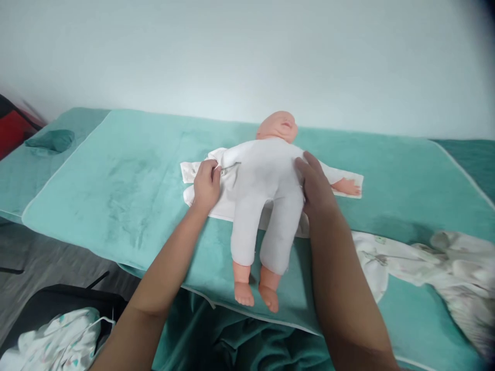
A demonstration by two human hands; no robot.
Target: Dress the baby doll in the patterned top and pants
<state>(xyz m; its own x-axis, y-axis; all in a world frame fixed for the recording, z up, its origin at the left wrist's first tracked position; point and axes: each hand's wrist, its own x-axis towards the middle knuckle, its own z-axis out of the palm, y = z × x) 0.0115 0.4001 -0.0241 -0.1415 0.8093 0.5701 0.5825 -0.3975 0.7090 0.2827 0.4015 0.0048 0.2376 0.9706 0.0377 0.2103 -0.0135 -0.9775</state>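
Note:
A baby doll (266, 170) with a soft white body lies on its back on the green bed cover, head toward the wall and bare feet toward me. A white baby shirt (222, 208) is spread open beneath its torso. My left hand (208, 184) is closed on the shirt near the sleeve at left; the doll's hand on that side is out of sight. My right hand (316, 180) grips the doll's side at the right, thumb toward its chest and some fingers hidden. Beyond it, the doll's other hand (346, 186) shows at the end of the right sleeve.
The green covered bed (127, 170) runs along a pale wall (232, 56). Crumpled patterned baby clothes (460, 263) lie at the right. At lower left, a black chair (58, 293) holds a white patterned cloth (58, 337). A face hole (50, 140) shows at the far left.

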